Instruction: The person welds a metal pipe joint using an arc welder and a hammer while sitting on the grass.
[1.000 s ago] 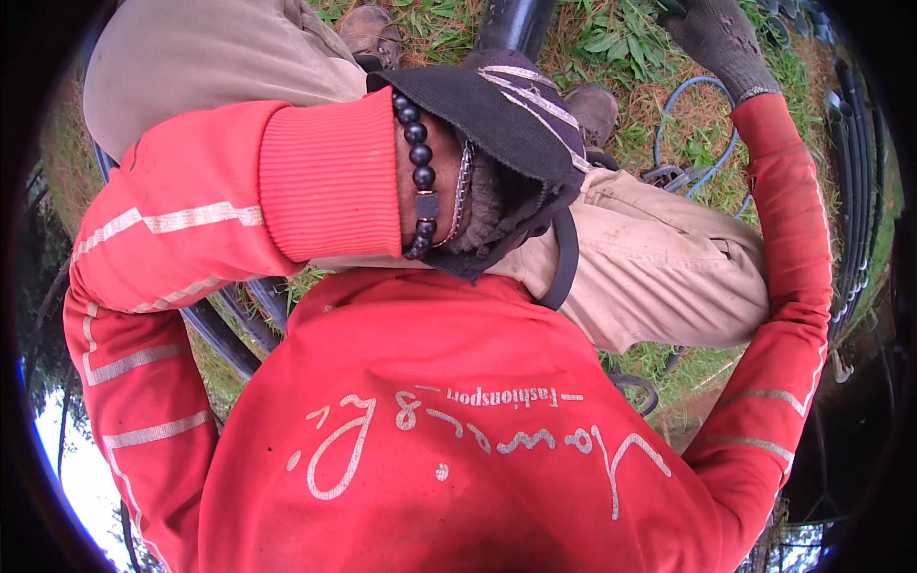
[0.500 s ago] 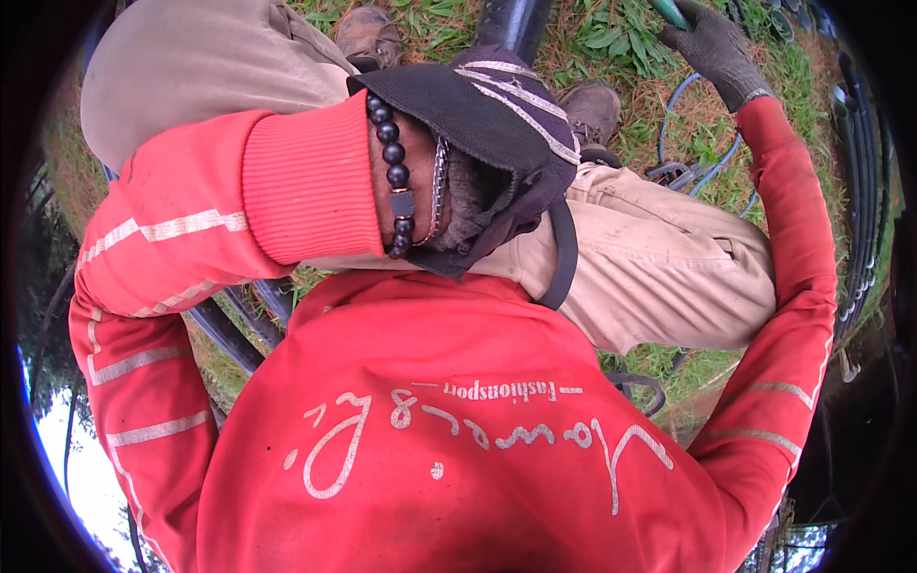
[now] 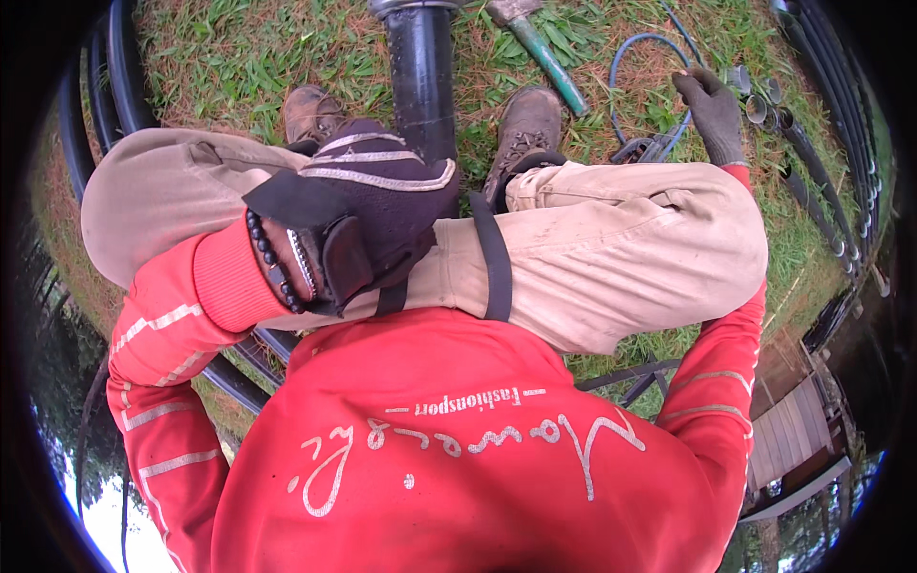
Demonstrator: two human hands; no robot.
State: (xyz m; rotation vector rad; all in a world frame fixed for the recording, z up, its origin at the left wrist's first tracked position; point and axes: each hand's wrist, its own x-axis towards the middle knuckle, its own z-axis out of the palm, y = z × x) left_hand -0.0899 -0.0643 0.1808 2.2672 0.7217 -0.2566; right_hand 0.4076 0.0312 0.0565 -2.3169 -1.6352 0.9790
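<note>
My left hand point(image 3: 382, 205), in a dark padded glove with pale stripes, is over my lap near the lower end of a thick black pipe point(image 3: 420, 95). Its fingers are curled under and hidden, so a grip cannot be made out. Beaded and chain bracelets circle that wrist. Beyond my right knee, my right hand point(image 3: 718, 116) wears a thin grey glove; its fingers are apart with nothing in them. Close by it lies a loop of blue cable point(image 3: 614, 81). A hammer point(image 3: 546, 62) with a green handle rests on the grass between the pipe and the cable.
Short black pipe pieces point(image 3: 807, 143) lie to the right, beside a bundle of long black pipes point(image 3: 845, 95). More black pipes point(image 3: 124, 72) stand at the left. My boots point(image 3: 525, 129) flank the thick pipe. A slatted wooden structure point(image 3: 788, 435) is at lower right.
My right hand has let go of the green handle and moved down, away from it. My left hand has shifted left and lower. The view now takes in more ground ahead.
</note>
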